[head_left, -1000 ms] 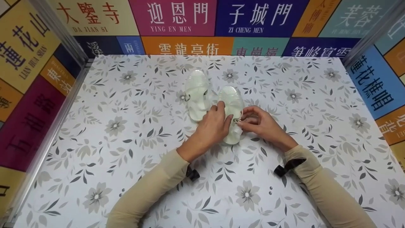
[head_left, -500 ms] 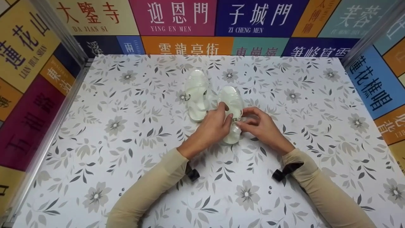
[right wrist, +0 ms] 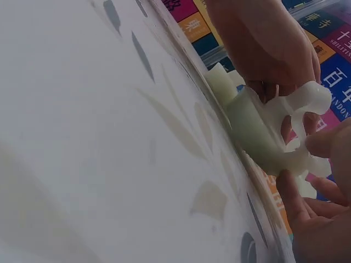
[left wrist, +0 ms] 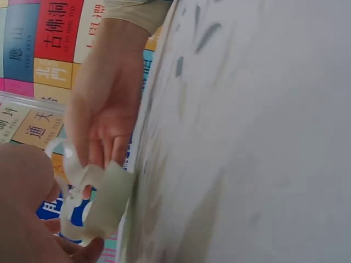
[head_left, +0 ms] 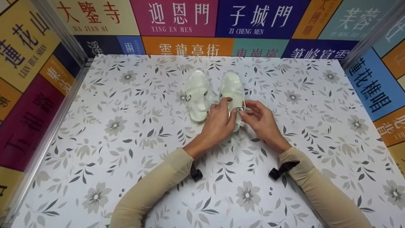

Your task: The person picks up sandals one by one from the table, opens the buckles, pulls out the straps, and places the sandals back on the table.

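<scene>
Two pale translucent sandals lie on the table, toes pointing away. In the head view, the left sandal [head_left: 197, 85] stands apart from my hands' grip. My left hand [head_left: 216, 122] holds the inner side of the right sandal [head_left: 232, 80], its thumb close to a small metal buckle [head_left: 239, 109]. From the outer side, my right hand [head_left: 264, 125] pinches the strap at that buckle. The right wrist view shows the sandal's sole edge [right wrist: 252, 131] near the tabletop, with right-hand fingers [right wrist: 296, 203] against it. My hands partly hide the heel and strap; whether the strap is fastened is unclear.
A white tabletop [head_left: 158, 190] with a grey leaf and flower print lies under everything. Colourful panels with large characters [head_left: 177, 19] stand along the back and both sides. A black wrist camera [head_left: 196, 174] sits below my left wrist, another [head_left: 275, 173] by my right.
The right sandal has slid away from me, its toe now about level with the left sandal's. Both hands moved along with it and stay at the buckle. The left sandal stays in place.
</scene>
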`<state>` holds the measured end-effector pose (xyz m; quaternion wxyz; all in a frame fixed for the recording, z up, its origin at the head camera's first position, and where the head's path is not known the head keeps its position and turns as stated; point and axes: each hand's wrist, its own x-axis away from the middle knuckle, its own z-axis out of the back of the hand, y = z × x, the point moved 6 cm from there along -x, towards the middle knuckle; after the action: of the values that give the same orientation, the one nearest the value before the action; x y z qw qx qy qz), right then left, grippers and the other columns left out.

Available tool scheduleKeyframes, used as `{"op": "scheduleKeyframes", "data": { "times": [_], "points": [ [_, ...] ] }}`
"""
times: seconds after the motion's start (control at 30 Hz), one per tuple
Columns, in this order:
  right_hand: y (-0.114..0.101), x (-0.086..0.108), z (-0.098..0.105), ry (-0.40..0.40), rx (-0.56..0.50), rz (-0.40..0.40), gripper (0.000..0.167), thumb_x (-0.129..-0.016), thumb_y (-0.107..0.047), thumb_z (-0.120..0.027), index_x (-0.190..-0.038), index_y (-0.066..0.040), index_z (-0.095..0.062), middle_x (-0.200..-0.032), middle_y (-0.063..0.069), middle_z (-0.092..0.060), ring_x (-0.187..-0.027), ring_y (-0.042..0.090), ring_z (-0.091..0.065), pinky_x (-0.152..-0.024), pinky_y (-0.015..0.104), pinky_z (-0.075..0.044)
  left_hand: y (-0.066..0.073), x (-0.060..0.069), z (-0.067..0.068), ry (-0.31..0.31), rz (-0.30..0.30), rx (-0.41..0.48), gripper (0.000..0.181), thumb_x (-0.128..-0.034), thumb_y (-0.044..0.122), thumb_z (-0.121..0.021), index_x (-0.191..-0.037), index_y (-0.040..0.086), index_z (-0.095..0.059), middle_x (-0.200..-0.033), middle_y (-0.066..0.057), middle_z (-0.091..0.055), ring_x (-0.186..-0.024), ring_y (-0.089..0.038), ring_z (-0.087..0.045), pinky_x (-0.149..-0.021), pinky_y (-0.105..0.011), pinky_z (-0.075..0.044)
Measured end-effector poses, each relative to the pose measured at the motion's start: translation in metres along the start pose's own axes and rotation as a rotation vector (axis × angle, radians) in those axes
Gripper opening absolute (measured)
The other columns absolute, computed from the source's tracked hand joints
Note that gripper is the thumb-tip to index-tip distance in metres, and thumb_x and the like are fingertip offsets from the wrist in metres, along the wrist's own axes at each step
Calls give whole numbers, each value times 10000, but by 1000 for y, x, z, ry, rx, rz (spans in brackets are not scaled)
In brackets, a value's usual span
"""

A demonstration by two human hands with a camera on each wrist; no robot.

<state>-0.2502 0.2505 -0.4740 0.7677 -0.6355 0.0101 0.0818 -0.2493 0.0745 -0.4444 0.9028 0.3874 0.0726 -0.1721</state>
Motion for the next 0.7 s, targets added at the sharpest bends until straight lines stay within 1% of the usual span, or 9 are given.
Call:
{"op": "scheduleKeyframes", "data": {
  "times": [0.07,0.17,0.3,0.4,0.5,0.6,0.7],
  "points": [
    [-2,-5,-1,22,-1,16,524,-1017,-181,-780,-1460,19,-587,-1444,190,-681,-1157,194,-705,-965,212,-598,-2,-4,-2,14,18,23,439,-1135,331,-491,-1505,96,-503,-1327,-191,-742,-1187,-366,-617,-1016,-493,-539],
    [-1,-14,-2,39,3,14,518,-1024,-186,-772,-1467,9,-587,-1472,172,-671,-1163,193,-696,-964,200,-590,-4,-12,-6,34,45,46,466,-1146,368,-441,-1523,98,-487,-1367,-194,-728,-1206,-366,-590,-1009,-493,-530],
    [4,-26,-3,45,15,-2,508,-1036,-207,-755,-1474,-15,-585,-1491,163,-663,-1170,197,-688,-967,193,-583,-9,-22,-12,37,93,68,496,-1148,416,-397,-1528,109,-480,-1469,-149,-679,-1255,-369,-558,-1007,-501,-530],
    [6,-35,-3,62,28,-8,503,-1036,-212,-756,-1471,-23,-590,-1453,169,-684,-1157,198,-688,-954,195,-583,-14,-29,-17,19,128,105,515,-1145,441,-395,-1533,110,-473,-1528,-119,-636,-1300,-369,-534,-1054,-507,-513],
    [8,-41,-3,65,37,-31,500,-1039,-212,-753,-1469,-16,-589,-1407,179,-701,-1143,178,-690,-935,198,-582,-21,-33,-20,-17,146,158,538,-1146,464,-394,-1544,107,-457,-1558,-126,-605,-1328,-368,-511,-1103,-502,-491],
    [10,-44,-4,55,70,-59,490,-1054,-220,-733,-1472,-9,-586,-1409,184,-701,-1146,125,-684,-933,182,-561,-26,-34,-22,-60,152,194,564,-1146,490,-385,-1562,113,-439,-1583,-137,-578,-1355,-361,-495,-1130,-493,-486],
    [11,-46,-3,47,99,-84,476,-1067,-221,-713,-1473,-6,-587,-1414,181,-702,-1153,101,-680,-924,168,-549,-28,-33,-22,-82,161,194,586,-1145,518,-369,-1581,131,-428,-1607,-122,-554,-1386,-347,-488,-1142,-492,-488]
  ]
}}
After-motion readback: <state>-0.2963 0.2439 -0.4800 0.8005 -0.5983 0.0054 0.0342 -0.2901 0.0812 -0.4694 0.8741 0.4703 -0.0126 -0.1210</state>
